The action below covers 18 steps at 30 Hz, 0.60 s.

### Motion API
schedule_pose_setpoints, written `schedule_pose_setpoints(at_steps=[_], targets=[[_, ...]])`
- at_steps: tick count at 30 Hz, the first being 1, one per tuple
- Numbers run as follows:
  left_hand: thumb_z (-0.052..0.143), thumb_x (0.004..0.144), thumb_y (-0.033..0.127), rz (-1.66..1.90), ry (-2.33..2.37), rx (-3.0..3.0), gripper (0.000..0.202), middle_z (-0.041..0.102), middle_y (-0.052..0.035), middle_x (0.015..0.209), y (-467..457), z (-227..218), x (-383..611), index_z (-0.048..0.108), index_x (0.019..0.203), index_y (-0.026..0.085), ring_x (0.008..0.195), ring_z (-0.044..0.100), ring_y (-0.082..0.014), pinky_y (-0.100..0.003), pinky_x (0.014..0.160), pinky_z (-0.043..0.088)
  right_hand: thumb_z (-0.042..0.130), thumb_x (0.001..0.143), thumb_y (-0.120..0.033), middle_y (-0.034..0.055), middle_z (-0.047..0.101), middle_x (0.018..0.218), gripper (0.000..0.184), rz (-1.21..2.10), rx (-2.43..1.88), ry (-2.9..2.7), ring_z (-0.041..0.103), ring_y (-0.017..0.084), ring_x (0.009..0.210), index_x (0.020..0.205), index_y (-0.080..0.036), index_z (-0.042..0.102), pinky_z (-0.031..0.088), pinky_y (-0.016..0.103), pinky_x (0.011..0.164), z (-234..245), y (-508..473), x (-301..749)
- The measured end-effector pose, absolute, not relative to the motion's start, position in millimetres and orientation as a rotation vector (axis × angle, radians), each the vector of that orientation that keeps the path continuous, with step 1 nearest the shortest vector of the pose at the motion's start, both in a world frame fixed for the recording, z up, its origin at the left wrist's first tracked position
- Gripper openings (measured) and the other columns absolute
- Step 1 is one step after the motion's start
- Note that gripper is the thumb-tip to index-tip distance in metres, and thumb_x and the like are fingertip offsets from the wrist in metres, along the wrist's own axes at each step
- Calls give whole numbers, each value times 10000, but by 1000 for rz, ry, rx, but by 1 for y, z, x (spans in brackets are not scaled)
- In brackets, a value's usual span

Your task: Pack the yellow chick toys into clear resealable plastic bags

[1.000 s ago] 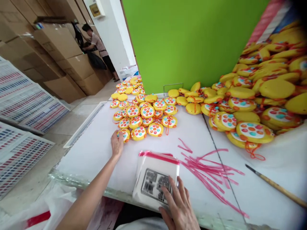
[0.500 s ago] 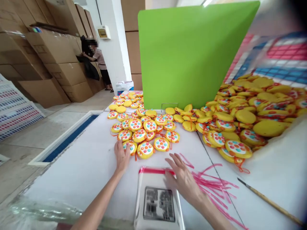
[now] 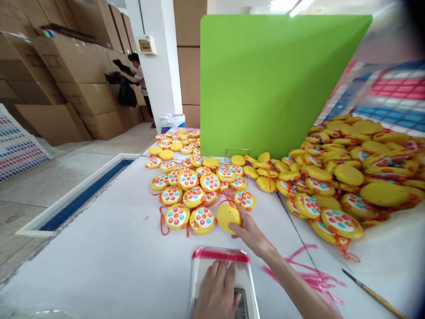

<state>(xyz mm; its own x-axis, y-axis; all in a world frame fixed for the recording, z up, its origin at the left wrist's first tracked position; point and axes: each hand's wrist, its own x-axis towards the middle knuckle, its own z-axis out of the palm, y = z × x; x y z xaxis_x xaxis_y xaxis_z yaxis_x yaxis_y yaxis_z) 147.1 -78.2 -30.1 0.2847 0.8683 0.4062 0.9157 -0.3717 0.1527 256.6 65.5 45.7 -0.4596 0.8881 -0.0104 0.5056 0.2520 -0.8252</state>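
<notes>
My right hand (image 3: 249, 232) grips the edge of a round yellow toy (image 3: 228, 218), whose plain back faces up, at the front of the pile. My left hand (image 3: 215, 294) lies flat with its fingers slightly apart on a clear plastic bag (image 3: 221, 266) with a red sealing strip along its far edge. Its printed label (image 3: 241, 305) is mostly hidden under that hand. Just beyond my right hand, a heap of similar yellow toys (image 3: 195, 195) with coloured round buttons and orange cords lies on the white table (image 3: 99, 266).
A larger toy heap (image 3: 345, 186) rises on the right against a green board (image 3: 282, 84). Pink peeled strips (image 3: 308, 279) and a thin brush (image 3: 375, 299) lie at front right. A person (image 3: 134, 79) stands among cardboard cartons (image 3: 66, 84) at back left.
My left hand has moved from the toy pile to the bag, and my right hand from the bag to the yellow toy. The view has also turned slightly.
</notes>
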Motion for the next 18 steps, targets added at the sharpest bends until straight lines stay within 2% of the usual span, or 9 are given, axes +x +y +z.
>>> schedule_pose_setpoints(at_steps=[2, 4, 8, 11, 14, 16, 18], targets=[[482, 876, 297, -647, -1673, -2404, 431, 640, -156, 1167, -78, -25, 144, 486, 1266, 115, 1039, 607, -291, -383, 842, 512, 527, 845, -296, 80, 598, 1171, 528, 1548, -1146, -1529, 623, 247, 1005, 1339, -226, 353, 586, 388, 714, 44, 41, 274], [449, 894, 238, -667, -1725, -2381, 359, 639, -143, 1141, -79, -17, 145, 504, 1235, 137, 1034, 597, -275, -384, 848, 498, 618, 796, -345, 67, 607, 1152, 533, 1761, -1024, -1133, 615, 260, 1017, 1276, -240, 411, 579, 391, 723, 42, 19, 285], [439, 879, 162, -666, -1895, -2465, 173, 629, -71, 885, -75, -4, 150, 597, 941, 196, 835, 590, -244, -401, 742, 495, 734, 697, -294, 70, 646, 1087, 543, 1898, -886, -851, 637, 268, 962, 1184, -228, 503, 554, 416, 753, 36, -5, 291], [472, 851, 149, -683, -1981, -2518, 117, 597, -60, 890, -71, 1, 150, 576, 843, 203, 854, 558, -251, -426, 752, 481, 763, 661, -274, 78, 651, 1083, 636, 1880, -860, -791, 631, 269, 973, 1235, -228, 493, 528, 442, 810, 32, -11, 292], [527, 816, 156, -815, -2108, -2538, 125, 594, -61, 922, -68, 0, 145, 557, 926, 206, 890, 552, -257, -433, 769, 483, 740, 698, -311, 83, 626, 1135, 692, 1820, -907, -828, 619, 270, 989, 1315, -252, 432, 532, 435, 795, 26, -18, 299], [557, 789, 142, -957, -2211, -2514, 279, 598, -63, 965, -68, -2, 141, 524, 1057, 214, 913, 559, -250, -428, 789, 488, 710, 732, -342, 84, 605, 1175, 690, 1738, -1016, -949, 597, 273, 1028, 1346, -258, 407, 535, 429, 807, 22, -25, 307], [558, 779, 119, -1100, -2273, -2471, 438, 600, -70, 1022, -69, -5, 138, 458, 1192, 224, 936, 568, -234, -417, 821, 490, 686, 754, -361, 81, 573, 1240, 670, 1601, -1166, -1130, 551, 274, 1106, 1356, -258, 409, 507, 428, 884, 18, -33, 318]])
